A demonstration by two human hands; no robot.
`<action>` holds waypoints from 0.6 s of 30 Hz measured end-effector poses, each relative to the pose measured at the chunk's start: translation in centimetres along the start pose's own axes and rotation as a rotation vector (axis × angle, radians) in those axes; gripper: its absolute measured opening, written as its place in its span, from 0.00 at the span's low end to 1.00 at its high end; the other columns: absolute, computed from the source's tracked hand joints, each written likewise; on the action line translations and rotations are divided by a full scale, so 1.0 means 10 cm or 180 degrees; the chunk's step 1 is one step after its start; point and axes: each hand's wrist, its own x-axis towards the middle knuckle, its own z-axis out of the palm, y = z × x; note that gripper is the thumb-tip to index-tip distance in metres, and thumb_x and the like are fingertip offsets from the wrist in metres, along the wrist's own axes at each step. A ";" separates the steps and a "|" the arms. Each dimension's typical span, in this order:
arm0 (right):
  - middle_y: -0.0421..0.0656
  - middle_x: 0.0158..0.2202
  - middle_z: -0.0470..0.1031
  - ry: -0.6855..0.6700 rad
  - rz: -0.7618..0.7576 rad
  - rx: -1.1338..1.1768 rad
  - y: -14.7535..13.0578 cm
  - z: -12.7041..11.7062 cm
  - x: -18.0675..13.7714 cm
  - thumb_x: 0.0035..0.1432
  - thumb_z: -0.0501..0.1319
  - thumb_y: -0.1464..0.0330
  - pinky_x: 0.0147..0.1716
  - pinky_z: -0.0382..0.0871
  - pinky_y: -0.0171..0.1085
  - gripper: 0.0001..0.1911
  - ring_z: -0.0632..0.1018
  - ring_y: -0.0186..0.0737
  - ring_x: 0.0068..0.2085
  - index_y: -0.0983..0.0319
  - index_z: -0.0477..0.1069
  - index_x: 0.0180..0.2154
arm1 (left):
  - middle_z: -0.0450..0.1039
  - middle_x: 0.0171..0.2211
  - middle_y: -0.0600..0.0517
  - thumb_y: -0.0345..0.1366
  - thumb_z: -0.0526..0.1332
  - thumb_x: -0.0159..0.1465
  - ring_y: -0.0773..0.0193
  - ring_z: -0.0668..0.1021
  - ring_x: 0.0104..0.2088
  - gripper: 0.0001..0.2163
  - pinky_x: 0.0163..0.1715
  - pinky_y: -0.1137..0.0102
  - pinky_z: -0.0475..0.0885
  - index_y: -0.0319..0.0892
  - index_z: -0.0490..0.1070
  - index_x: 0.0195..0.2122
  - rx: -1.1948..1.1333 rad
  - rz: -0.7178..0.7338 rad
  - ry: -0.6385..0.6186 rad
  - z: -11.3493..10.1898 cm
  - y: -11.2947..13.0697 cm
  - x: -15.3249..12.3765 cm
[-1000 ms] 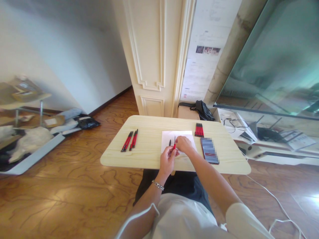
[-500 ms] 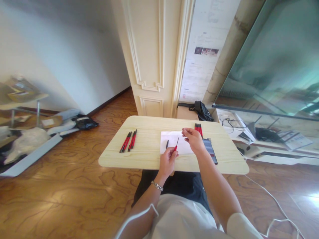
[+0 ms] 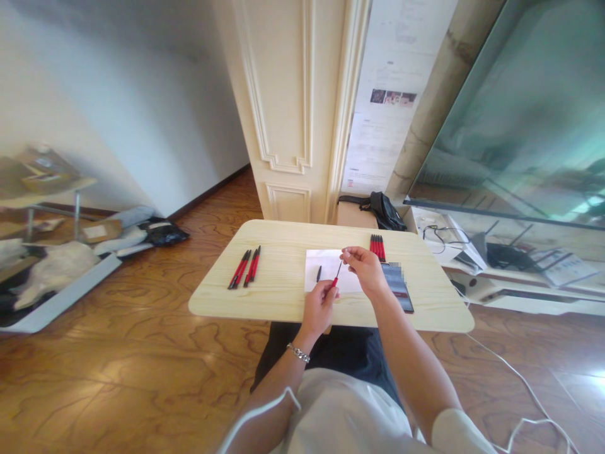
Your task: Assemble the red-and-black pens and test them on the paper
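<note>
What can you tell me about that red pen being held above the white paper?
The pen is slim, red with a dark upper part, plastic by its look. It tilts up and away over the white sheet. The left hand pinches its lower red end; the right hand is at its dark tip, contact too small to tell.

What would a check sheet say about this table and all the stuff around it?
Surface: light wooden table, with a white paper sheet lying on it.
Job's things: red pen; small black piece on the paper; left pens; right pens.
Clutter: dark phone beside the paper.
Grips: left hand shut on the red pen; right hand pinched by the pen's far tip, contact too small to tell.
Cables: white cable on the floor at the right.
Surroundings: wooden floor, cream pillar, black bag, glass panel.
</note>
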 end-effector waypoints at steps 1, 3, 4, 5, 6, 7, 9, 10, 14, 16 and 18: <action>0.44 0.32 0.77 -0.0001 -0.0005 -0.0006 0.00 0.00 0.00 0.47 0.66 0.56 0.27 0.61 0.31 0.19 0.73 0.34 0.31 0.63 0.73 0.37 | 0.75 0.33 0.48 0.46 0.59 0.62 0.62 0.79 0.33 0.15 0.37 0.66 0.74 0.41 0.70 0.43 0.0021 0.0006 -0.0008 0.00 0.00 0.00; 0.44 0.32 0.77 -0.0007 -0.0010 0.0001 -0.01 0.00 0.00 0.47 0.66 0.57 0.26 0.61 0.31 0.18 0.73 0.34 0.31 0.63 0.73 0.37 | 0.75 0.33 0.48 0.45 0.58 0.62 0.62 0.79 0.33 0.14 0.37 0.66 0.74 0.41 0.70 0.43 0.0057 0.0012 -0.0023 -0.01 0.00 0.00; 0.44 0.32 0.77 -0.0008 -0.0017 0.0011 -0.01 0.00 0.00 0.48 0.66 0.57 0.26 0.61 0.31 0.18 0.73 0.34 0.31 0.63 0.73 0.37 | 0.75 0.33 0.48 0.45 0.58 0.62 0.62 0.79 0.33 0.14 0.37 0.66 0.74 0.40 0.70 0.43 0.0064 0.0012 -0.0023 -0.01 0.00 0.00; 0.44 0.32 0.77 -0.0008 -0.0027 0.0021 -0.01 0.00 0.00 0.48 0.66 0.57 0.26 0.61 0.31 0.18 0.73 0.34 0.31 0.63 0.73 0.37 | 0.75 0.33 0.48 0.46 0.58 0.62 0.62 0.79 0.33 0.14 0.37 0.66 0.74 0.40 0.70 0.43 0.0061 0.0008 -0.0021 -0.01 0.00 0.00; 0.44 0.32 0.77 -0.0005 -0.0042 0.0027 -0.01 0.00 0.00 0.48 0.66 0.58 0.26 0.61 0.31 0.18 0.73 0.34 0.31 0.63 0.73 0.37 | 0.75 0.33 0.48 0.46 0.59 0.62 0.62 0.79 0.33 0.15 0.37 0.66 0.74 0.40 0.70 0.43 0.0054 0.0002 -0.0014 0.00 0.00 0.00; 0.44 0.32 0.77 -0.0002 -0.0055 0.0030 -0.01 0.00 0.00 0.48 0.66 0.58 0.26 0.61 0.31 0.18 0.73 0.34 0.31 0.63 0.73 0.37 | 0.76 0.33 0.48 0.46 0.59 0.62 0.62 0.79 0.33 0.15 0.37 0.66 0.74 0.40 0.70 0.43 0.0048 -0.0003 -0.0008 0.00 0.00 0.00; 0.44 0.32 0.77 -0.0006 -0.0065 0.0017 0.00 0.00 0.00 0.48 0.66 0.58 0.26 0.61 0.31 0.17 0.73 0.34 0.31 0.63 0.73 0.37 | 0.76 0.33 0.48 0.46 0.59 0.62 0.62 0.79 0.33 0.15 0.37 0.66 0.74 0.40 0.70 0.42 0.0053 0.0006 0.0000 0.00 0.01 0.00; 0.44 0.32 0.77 -0.0011 -0.0063 0.0003 0.00 -0.01 0.00 0.48 0.66 0.58 0.26 0.61 0.31 0.17 0.73 0.34 0.30 0.63 0.73 0.37 | 0.76 0.33 0.48 0.46 0.59 0.62 0.62 0.79 0.32 0.14 0.37 0.66 0.74 0.40 0.70 0.42 0.0060 0.0018 -0.0002 0.00 0.00 0.00; 0.44 0.32 0.77 0.0000 -0.0083 -0.0045 0.01 -0.01 0.00 0.48 0.66 0.58 0.26 0.61 0.31 0.17 0.72 0.34 0.30 0.63 0.73 0.37 | 0.75 0.33 0.48 0.44 0.58 0.63 0.63 0.78 0.32 0.13 0.36 0.67 0.74 0.40 0.70 0.42 0.0057 0.0052 -0.0025 -0.01 -0.01 0.01; 0.44 0.32 0.77 0.0018 -0.0103 -0.0055 0.01 -0.01 0.01 0.48 0.65 0.58 0.26 0.61 0.32 0.17 0.72 0.34 0.30 0.63 0.73 0.37 | 0.75 0.33 0.49 0.44 0.58 0.63 0.63 0.78 0.33 0.13 0.37 0.67 0.74 0.40 0.69 0.43 0.0067 0.0055 -0.0055 -0.01 -0.01 0.02; 0.44 0.31 0.77 0.0025 -0.0109 -0.0082 0.01 -0.01 0.01 0.48 0.66 0.58 0.25 0.61 0.32 0.17 0.72 0.34 0.30 0.63 0.73 0.37 | 0.75 0.33 0.49 0.44 0.58 0.63 0.64 0.78 0.32 0.14 0.37 0.68 0.73 0.40 0.70 0.43 0.0075 0.0050 -0.0065 -0.01 -0.02 0.02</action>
